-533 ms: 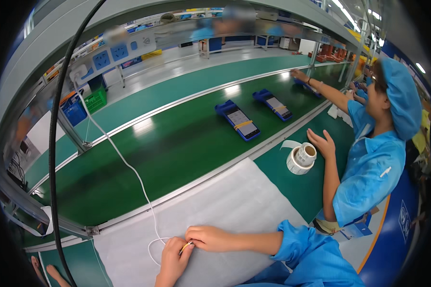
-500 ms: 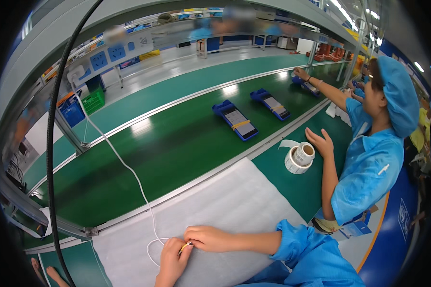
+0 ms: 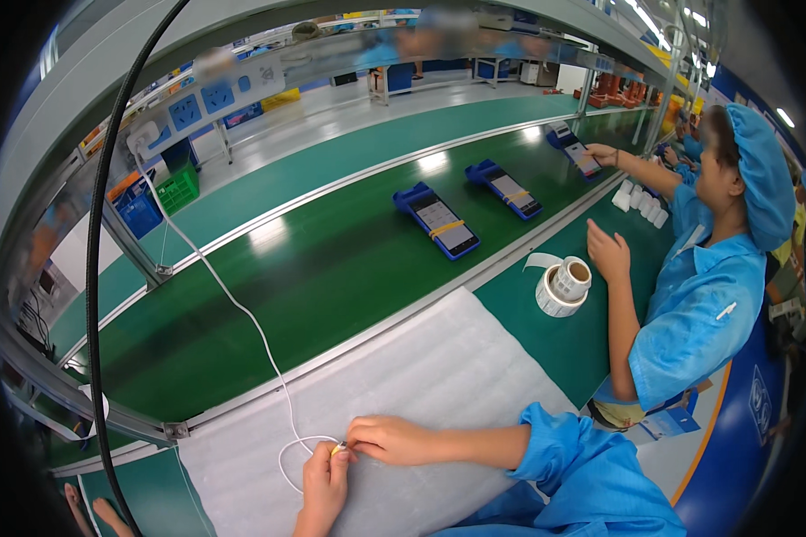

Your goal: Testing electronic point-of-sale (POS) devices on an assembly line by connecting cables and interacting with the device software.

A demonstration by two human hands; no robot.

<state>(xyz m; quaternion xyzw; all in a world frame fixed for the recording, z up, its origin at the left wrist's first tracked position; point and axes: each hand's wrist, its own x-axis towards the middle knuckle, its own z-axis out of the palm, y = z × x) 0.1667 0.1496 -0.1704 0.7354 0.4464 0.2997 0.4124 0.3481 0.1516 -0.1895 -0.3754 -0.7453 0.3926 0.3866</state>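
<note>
A thin white cable runs down from a wall-type socket and curls into a loop on the white foam sheet. My left hand pinches its end, where a small yellow band and a metal-looking tip show between thumb and finger. From the right, my right hand meets it, thumb and fingertips closed at that same tip. The fingers partly hide the cable end, so its exact shape is unclear.
Blue handheld payment terminals with yellow bands lie on the green conveyor belt. At right, a co-worker in blue touches the farthest terminal. Label rolls stand beside the sheet. A black cable hangs at left.
Both my hands have shifted only slightly, still together at the cable end. The co-worker's far hand has moved to the near end of the farthest terminal, which now sits turned differently.
</note>
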